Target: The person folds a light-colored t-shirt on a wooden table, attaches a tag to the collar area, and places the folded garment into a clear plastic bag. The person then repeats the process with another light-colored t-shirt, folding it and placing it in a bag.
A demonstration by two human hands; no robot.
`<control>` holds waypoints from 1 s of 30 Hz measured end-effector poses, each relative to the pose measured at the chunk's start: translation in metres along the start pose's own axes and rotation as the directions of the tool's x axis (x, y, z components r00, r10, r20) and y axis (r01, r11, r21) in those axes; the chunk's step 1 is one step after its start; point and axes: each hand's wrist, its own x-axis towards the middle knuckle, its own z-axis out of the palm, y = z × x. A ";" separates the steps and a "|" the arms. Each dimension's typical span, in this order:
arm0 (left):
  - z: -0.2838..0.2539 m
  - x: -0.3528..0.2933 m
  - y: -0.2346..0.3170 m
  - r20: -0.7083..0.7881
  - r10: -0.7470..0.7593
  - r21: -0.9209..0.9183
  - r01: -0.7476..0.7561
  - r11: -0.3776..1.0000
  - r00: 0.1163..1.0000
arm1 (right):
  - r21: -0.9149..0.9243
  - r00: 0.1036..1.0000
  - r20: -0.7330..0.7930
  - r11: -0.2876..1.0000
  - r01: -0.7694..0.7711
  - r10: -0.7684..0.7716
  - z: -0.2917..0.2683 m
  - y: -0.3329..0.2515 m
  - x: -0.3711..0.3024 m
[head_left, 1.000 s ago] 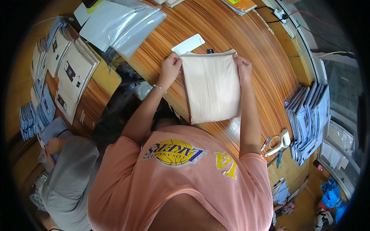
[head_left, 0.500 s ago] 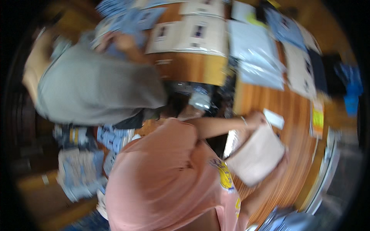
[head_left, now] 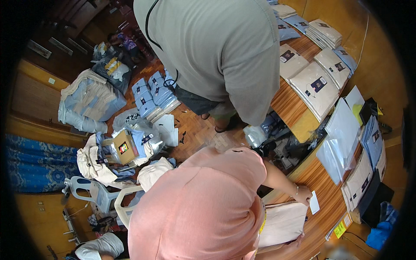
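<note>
I am in a pink shirt, bent over a striped wooden table (head_left: 333,184) on the right. On it lies a folded beige garment (head_left: 282,221), flat and close to me. My left hand (head_left: 303,196) is at its far edge, fingers closed on the border of a small white card (head_left: 314,203). At the opposite corner my right hand (head_left: 298,241) has its fingers on the garment's edge, partly hidden and slightly blurred.
A person in a grey shirt (head_left: 216,52) stands ahead. Packed beige garments (head_left: 314,89) and clear plastic bags (head_left: 336,151) lie along the tables. Floor piles include blue garments (head_left: 149,93), a cardboard box (head_left: 123,147) and plastic chairs (head_left: 102,195). A person (head_left: 104,247) is low at left.
The view has swung, bringing more floor into sight. The beige garment, tilted and blurred before, now lies flatter on the table. The grey-shirted person now appears upright, farther right in view.
</note>
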 end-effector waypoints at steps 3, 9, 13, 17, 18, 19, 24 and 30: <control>-0.003 0.000 0.001 0.054 0.065 0.058 -0.068 0.996 0.996 | -0.009 1.000 -0.031 1.000 0.002 -0.003 -0.011 -0.001 -0.004; 0.005 0.010 -0.009 0.038 -0.083 0.002 0.083 0.997 0.996 | -0.129 0.986 -0.007 0.978 0.163 -0.165 -0.020 0.008 0.011; 0.006 0.014 -0.009 0.029 -0.086 0.005 0.086 0.996 0.996 | -0.170 0.976 -0.006 0.962 0.213 -0.218 -0.025 0.012 0.015; -0.002 0.013 -0.008 0.071 -0.054 -0.063 0.058 0.996 0.996 | -0.205 0.969 0.007 0.948 0.243 -0.247 -0.028 0.016 0.018; -0.005 0.012 -0.008 0.065 -0.023 -0.108 0.030 0.994 0.998 | -0.215 0.967 0.014 0.944 0.252 -0.255 -0.028 0.017 0.019; -0.007 0.010 -0.008 0.056 0.006 -0.152 0.002 0.988 0.998 | -0.223 0.965 0.021 0.940 0.260 -0.262 -0.026 0.016 0.021; -0.018 -0.017 0.016 0.157 -0.009 -0.045 0.017 0.999 0.988 | -0.274 0.955 0.039 0.916 0.294 -0.295 -0.032 0.023 0.026; 0.016 -0.003 -0.017 0.047 0.041 0.069 -0.044 0.997 0.998 | -0.323 0.944 0.082 0.888 0.327 -0.318 -0.036 0.026 0.034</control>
